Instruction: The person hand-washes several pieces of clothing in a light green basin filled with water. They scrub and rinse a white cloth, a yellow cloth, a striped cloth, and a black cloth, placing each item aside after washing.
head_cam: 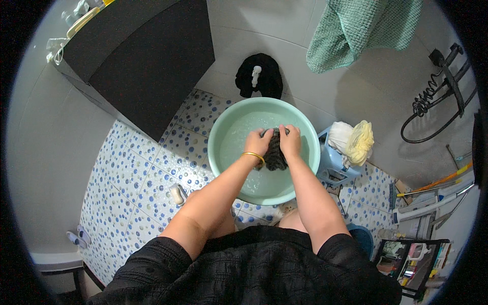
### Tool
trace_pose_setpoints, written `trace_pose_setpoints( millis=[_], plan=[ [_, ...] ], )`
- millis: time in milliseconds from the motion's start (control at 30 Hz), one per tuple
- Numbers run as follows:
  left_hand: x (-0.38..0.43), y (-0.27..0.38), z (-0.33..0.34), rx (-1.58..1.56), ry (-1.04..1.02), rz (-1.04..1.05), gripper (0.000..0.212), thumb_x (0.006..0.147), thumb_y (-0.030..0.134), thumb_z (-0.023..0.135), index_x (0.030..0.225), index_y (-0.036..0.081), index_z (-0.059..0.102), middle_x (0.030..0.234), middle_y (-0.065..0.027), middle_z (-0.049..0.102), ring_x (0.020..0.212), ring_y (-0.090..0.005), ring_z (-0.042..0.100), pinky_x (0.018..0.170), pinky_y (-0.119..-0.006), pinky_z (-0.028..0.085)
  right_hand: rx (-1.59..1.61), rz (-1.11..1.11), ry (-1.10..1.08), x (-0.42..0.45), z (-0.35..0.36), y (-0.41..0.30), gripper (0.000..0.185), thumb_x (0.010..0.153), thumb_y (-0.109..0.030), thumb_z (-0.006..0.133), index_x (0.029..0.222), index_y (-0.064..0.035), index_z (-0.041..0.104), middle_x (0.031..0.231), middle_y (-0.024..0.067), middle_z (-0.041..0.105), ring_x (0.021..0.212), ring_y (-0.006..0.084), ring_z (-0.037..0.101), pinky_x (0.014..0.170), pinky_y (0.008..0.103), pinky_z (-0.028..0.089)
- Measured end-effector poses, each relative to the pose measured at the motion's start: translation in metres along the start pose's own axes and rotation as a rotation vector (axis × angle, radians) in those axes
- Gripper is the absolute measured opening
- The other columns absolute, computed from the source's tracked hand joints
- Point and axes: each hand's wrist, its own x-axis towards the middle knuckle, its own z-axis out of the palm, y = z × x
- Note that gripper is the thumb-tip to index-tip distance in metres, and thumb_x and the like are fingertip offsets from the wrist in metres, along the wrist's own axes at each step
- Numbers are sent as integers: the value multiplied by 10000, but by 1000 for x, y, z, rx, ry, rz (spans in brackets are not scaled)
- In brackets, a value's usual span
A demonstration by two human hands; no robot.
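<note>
A round pale-green plastic basin (219,114) with water in it stands on the tiled floor in front of me. Both my hands are over it, gripping a dark grey wet cloth (275,158) that hangs down between them. My left hand (259,144), with a gold bangle at the wrist, pinches the cloth's upper left part. On the other side my right hand (290,141) holds its upper right part, thumb on top. The two thumbs are close together. The cloth's lower end hangs at the water; whether it dips in cannot be made out.
Right of the basin, white and pale-yellow cloths (358,143) lie on a blue plastic stool or container (337,167). A black cloth (260,72) hangs on the wall behind. A dark cabinet (152,68) stands left, a green towel (366,34) hangs above, and a soap-like bar (176,194) lies nearby.
</note>
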Motion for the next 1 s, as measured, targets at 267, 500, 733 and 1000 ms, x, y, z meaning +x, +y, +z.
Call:
trace_pose_setpoints(
  millis=[267, 500, 733, 1000],
  plan=[
    [30, -33, -45, -121, -22, -17, 236, 748, 187, 653, 924, 57, 564, 882, -85, 573, 799, -206, 560, 697, -329, 460, -402, -3, -536, -17, 2, 7, 642, 553, -261, 740, 1137, -127, 508, 1219, 179, 403, 1123, 296, 394, 912, 407, 342],
    [31, -11, -50, -1031, -259, -229, 220, 857, 294, 504, 889, 81, 546, 896, -54, 552, 791, -156, 527, 704, -306, 455, 1451, 350, -239, 5, -28, -14, 499, 595, 8, 426, 1093, 16, 460, 998, 111, 526, 888, 224, 501, 795, 288, 402],
    [22, -4, -21, -812, -142, -197, 333, 890, 304, 438, 918, -6, 556, 776, -55, 556, 710, -143, 507, 695, -259, 416, 327, -486, 204, -63, -28, -95, 262, 771, -263, 585, 751, -3, 564, 836, 149, 533, 795, 318, 528, 703, 364, 428],
    [25, -3, -21, -785, -56, -109, 438, 869, 423, 433, 647, 54, 512, 590, -11, 460, 543, -119, 377, 504, -261, 343, 354, -544, 241, -72, -22, -106, 222, 781, -212, 578, 765, -1, 511, 785, 162, 526, 743, 360, 519, 635, 423, 414]
  ],
)
